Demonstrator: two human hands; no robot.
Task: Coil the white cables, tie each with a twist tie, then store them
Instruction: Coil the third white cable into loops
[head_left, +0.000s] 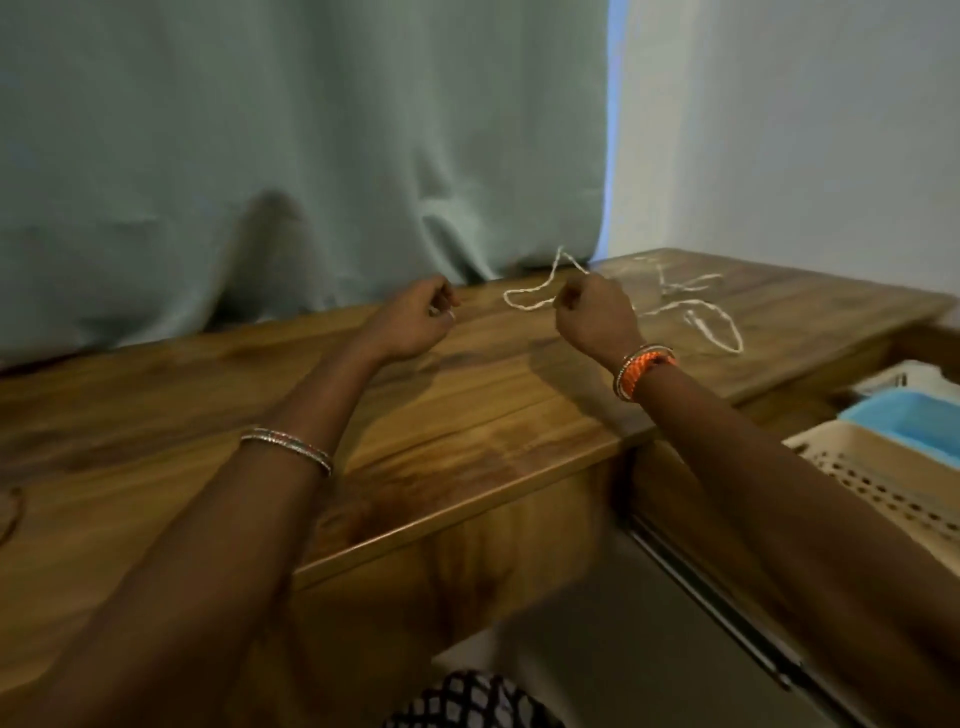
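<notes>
While both hands hover above the wooden table (467, 405), right hand (595, 317) pinches a looped white cable (524, 301); left hand (418, 317) curled, contents unclear. More cable (717, 332) lies far right.

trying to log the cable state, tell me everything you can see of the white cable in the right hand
The white cable is thin, pale and looks like twisted cord, though motion blur hides detail. The right hand, closed in a fist, pinches it above the wooden table. From the fist one loose loop hangs to the left over the tabletop, and a strand rises behind the fist towards the curtain. It is not coiled yet and no tie shows on it. Whether it joins the strands lying further right cannot be told.
</notes>
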